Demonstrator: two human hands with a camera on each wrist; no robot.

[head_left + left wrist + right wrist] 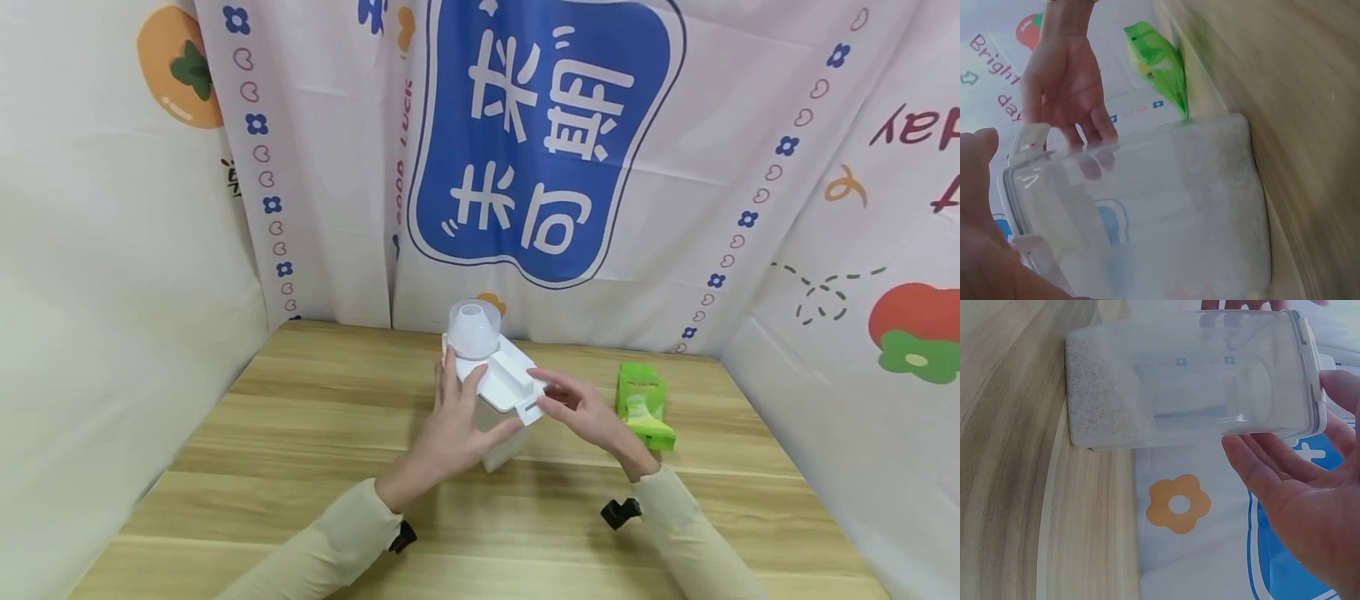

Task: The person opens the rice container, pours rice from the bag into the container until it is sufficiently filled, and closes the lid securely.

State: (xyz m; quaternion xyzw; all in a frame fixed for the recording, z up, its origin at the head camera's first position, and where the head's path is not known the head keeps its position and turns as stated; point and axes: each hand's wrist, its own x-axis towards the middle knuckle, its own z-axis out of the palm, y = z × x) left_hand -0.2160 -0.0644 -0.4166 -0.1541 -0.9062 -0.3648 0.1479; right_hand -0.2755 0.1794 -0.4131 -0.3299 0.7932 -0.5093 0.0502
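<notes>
A clear plastic rice container (1197, 387) stands upright on the table with pale grains (1100, 387) in its lower part. Its white lid (498, 387) carries a clear cup (474, 329) at the back left. At the lid's near right corner, a white latch (530, 408) sticks out. My left hand (450, 429) is spread along the lid's left side, fingers nearly straight at its edge and thumb stretched towards the latch. From the right, my right hand (585, 408) has its thumb on the latch corner and its bent fingers against the container's side.
A green packet (643, 404) lies on the wooden table (315, 433) to the right of the container. Printed cloth (337, 167) hangs behind the table and along both sides. A black wrist mount (621, 512) shows below the right sleeve.
</notes>
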